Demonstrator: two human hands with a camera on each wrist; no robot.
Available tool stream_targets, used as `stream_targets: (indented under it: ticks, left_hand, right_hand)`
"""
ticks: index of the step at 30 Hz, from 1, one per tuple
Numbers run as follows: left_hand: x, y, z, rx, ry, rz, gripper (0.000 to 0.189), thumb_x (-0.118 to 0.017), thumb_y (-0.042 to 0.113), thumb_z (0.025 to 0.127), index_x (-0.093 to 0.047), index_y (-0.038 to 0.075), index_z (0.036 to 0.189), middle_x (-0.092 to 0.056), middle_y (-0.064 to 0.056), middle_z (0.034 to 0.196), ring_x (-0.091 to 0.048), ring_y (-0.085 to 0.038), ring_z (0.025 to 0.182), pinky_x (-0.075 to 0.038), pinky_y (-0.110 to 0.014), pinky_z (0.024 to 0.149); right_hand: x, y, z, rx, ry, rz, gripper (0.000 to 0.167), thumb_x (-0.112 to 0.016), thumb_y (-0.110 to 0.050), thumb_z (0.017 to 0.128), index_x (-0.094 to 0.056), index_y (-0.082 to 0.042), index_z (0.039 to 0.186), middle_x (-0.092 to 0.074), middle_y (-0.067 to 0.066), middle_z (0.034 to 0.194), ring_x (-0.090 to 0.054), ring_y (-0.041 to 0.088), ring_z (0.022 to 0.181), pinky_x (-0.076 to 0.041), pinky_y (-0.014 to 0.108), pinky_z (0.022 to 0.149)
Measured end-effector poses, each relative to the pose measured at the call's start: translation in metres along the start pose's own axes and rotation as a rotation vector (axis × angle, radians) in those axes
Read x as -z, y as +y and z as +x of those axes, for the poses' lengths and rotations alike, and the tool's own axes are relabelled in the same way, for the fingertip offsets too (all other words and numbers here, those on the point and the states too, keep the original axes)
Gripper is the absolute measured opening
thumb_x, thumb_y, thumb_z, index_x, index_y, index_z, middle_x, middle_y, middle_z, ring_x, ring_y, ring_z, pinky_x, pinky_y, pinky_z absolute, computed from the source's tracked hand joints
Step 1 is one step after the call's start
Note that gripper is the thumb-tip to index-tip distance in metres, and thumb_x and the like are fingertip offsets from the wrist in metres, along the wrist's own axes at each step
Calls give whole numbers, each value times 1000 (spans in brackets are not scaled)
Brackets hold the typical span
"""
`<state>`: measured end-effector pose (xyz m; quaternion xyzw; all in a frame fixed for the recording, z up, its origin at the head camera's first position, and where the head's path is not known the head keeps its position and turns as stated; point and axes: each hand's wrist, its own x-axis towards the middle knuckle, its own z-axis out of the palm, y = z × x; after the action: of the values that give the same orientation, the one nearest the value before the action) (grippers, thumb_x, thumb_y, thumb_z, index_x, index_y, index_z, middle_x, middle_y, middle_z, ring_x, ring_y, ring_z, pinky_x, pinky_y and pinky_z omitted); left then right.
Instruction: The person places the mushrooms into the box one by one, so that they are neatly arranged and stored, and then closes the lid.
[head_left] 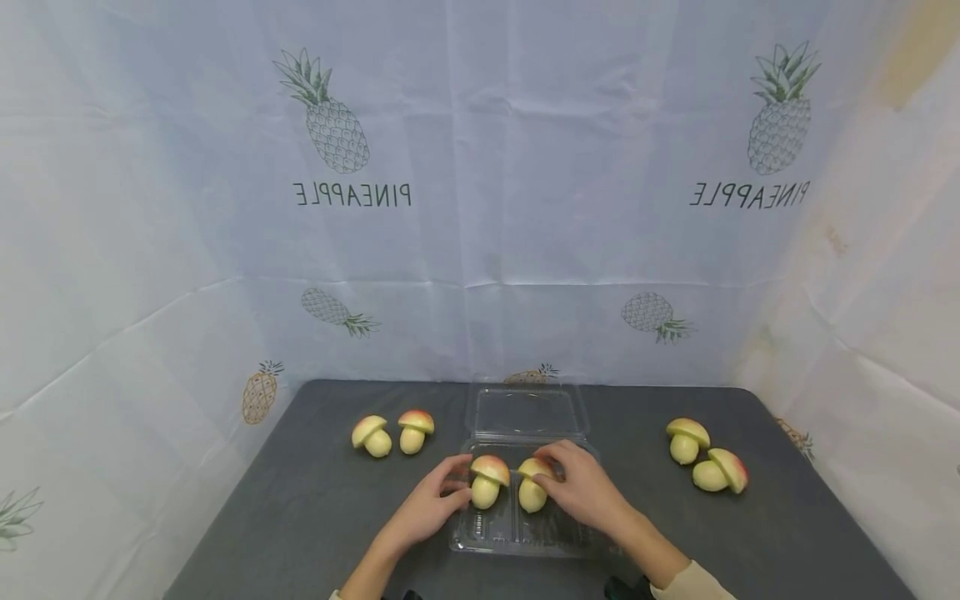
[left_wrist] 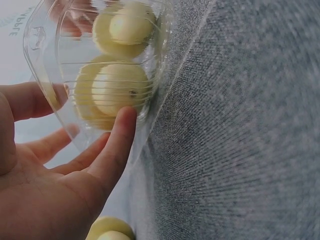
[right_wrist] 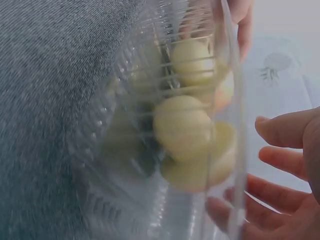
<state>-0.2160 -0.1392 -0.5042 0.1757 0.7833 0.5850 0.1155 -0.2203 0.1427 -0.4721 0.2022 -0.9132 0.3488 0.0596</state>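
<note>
Fingers (left_wrist: 116,145) at tray edges (head_left: 517,550), inner mushrooms (head_left: 489,479) apart

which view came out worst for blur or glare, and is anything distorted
Right wrist: the worst, with the clear container and the yellow mushroom shapes looking soft, and the backdrop washed out; left wrist: the left hand fairly sharp, though the tabletop looks streaked; head: fairly even light, with the lettering mirrored.

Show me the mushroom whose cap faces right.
In the head view, it's the farthest-right mushroom on the table: cap to the right, stem to the left. The other five have caps facing roughly back or back-left.
</note>
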Motion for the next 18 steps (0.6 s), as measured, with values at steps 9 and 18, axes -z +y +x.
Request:
stream_targets:
  ticks: [9,18]
  left_hand:
    - [0,0,0,-1,-1,2,55,-60,13,103,-39,0,152,-48,-26,140,-60,-38,119,-58,-36,82]
    - [0,1,0,-5,-3,13,54,-60,12,103,-39,-2,151,-49,-26,139,-60,-39,119,-58,-35,82]
  right_hand:
    - [16,2,-9,50,-37,-23,24,-75,-22,94,-72,-13,116,-65,0,110,-65,25,98,-54,30,72]
    - [28,4,-19,50,-32,-42,28,-73,-30,96,-71,-13,118,-64,-5,112,-57,9,82,-49,27,65]
